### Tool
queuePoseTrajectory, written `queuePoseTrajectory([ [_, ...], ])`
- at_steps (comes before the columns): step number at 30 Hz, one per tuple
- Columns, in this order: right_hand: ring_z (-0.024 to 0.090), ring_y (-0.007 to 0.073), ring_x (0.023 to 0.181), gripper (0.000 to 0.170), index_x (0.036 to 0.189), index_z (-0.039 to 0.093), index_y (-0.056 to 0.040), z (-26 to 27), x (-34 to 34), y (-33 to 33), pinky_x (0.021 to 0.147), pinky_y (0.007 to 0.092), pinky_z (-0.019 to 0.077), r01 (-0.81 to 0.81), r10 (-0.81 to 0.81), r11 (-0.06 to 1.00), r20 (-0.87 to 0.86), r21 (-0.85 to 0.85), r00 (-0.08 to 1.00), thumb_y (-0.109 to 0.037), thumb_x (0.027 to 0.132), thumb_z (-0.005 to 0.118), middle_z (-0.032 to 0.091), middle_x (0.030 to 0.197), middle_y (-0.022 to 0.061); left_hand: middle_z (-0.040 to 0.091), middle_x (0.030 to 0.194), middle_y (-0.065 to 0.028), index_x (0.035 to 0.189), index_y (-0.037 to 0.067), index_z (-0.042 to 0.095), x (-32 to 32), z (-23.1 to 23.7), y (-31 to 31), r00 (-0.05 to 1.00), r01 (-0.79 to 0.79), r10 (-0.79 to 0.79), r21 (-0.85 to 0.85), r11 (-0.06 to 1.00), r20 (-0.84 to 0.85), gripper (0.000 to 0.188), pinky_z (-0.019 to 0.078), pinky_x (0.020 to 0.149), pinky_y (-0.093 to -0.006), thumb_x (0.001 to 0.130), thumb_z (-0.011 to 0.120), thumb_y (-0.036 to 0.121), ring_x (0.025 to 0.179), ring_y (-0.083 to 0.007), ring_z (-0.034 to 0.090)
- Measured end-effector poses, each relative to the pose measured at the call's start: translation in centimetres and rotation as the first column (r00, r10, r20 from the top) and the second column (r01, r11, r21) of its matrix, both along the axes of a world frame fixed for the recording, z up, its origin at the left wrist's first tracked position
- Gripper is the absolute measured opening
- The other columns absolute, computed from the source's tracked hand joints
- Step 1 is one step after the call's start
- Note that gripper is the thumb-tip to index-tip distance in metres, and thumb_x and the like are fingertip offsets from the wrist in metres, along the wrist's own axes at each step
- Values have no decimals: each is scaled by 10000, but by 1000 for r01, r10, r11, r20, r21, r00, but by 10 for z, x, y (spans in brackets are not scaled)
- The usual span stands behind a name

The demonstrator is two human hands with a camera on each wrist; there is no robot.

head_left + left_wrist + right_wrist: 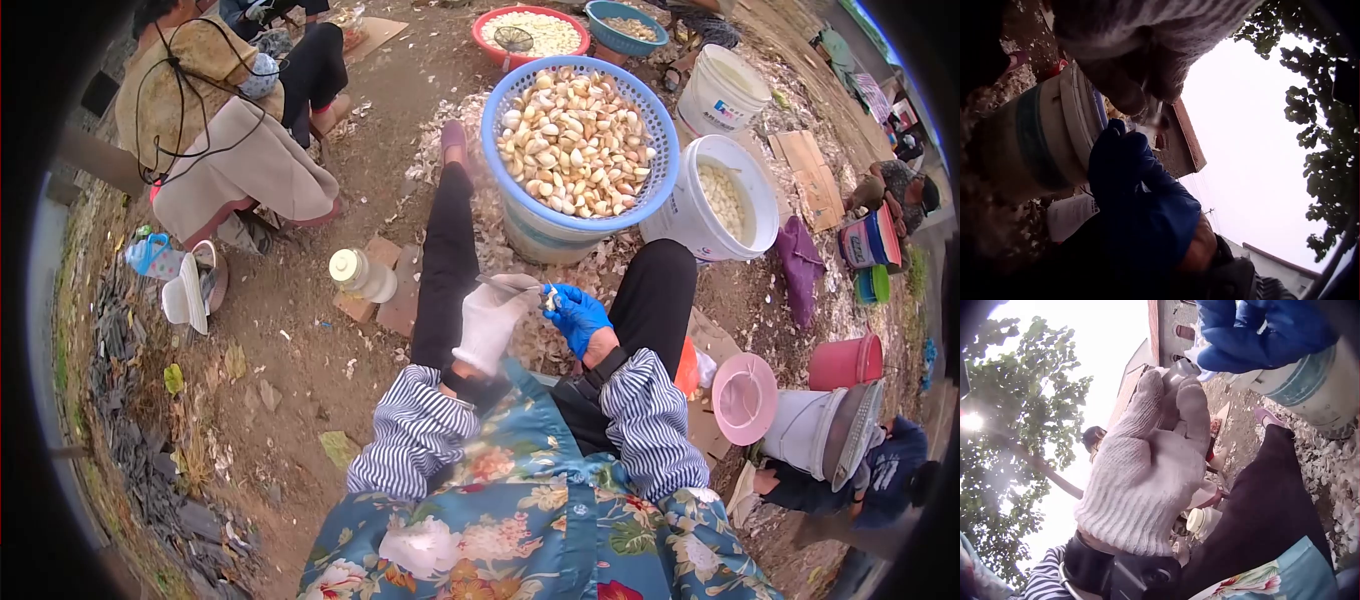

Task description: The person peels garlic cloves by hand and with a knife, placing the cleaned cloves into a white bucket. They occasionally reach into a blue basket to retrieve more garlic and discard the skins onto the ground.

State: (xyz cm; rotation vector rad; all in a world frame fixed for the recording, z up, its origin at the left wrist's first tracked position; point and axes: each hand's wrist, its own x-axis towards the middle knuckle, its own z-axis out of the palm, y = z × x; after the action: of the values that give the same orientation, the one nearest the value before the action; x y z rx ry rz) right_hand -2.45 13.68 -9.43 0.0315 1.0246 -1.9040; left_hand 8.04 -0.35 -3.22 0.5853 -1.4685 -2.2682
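Observation:
My left hand (492, 315), in a white knit glove, grips a small knife between thumb and fingers; its metal blade (1180, 372) shows in the right wrist view. Just right of it, my right hand (578, 318), in a blue rubber glove, pinches a pale garlic clove (550, 297). Both hands meet above my lap, fingertips close together. Beyond them a blue perforated basket (491, 130) heaped with unpeeled garlic cloves (575, 140) sits on a white bucket (545, 240). In the left wrist view the blue glove (1141, 187) partly covers that bucket.
A white bucket (668, 205) of peeled cloves stands right of the basket, another white bucket (700, 105) behind it. A red basin (480, 40) and a teal basin (600, 30) lie farther back. A lidded jar (365, 277) stands left. Other people sit around; garlic skins litter the ground.

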Motion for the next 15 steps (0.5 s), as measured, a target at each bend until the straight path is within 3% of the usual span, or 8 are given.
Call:
queuePoseTrajectory([
  [4,635,160,885,260,1124,599,25,3,-1,0,784,275,545,-36,36,999,-12,1,999,-66,882,627,643,1120,113,677,895,-99,1014,-36,621,0,-11,0,995,-96,94,151,984,16,167,532,693,-267,856,625,18,781,-157,654],
  [7,640,161,865,260,1123,602,30,7,2,-2,770,271,549,-39,39,999,-22,27,999,-61,880,626,645,1114,116,675,854,-95,997,-24,619,-2,-20,1,988,-143,138,72,987,66,146,530,644,-265,864,621,36,740,-160,655],
  [12,642,163,870,277,1134,599,27,12,6,-5,796,274,546,-135,137,980,-3,147,991,-62,874,632,649,1071,106,674,840,-91,971,-3,626,0,-39,-10,954,-286,271,124,950,124,120,519,610,-251,871,620,64,699,-147,648],
  [15,632,170,900,292,1137,590,19,22,5,-3,803,284,536,-219,221,972,-11,89,975,-78,867,644,639,1056,97,673,837,-89,961,2,629,4,-38,-14,950,-293,273,136,946,150,116,516,606,-248,873,626,77,692,-146,646],
])
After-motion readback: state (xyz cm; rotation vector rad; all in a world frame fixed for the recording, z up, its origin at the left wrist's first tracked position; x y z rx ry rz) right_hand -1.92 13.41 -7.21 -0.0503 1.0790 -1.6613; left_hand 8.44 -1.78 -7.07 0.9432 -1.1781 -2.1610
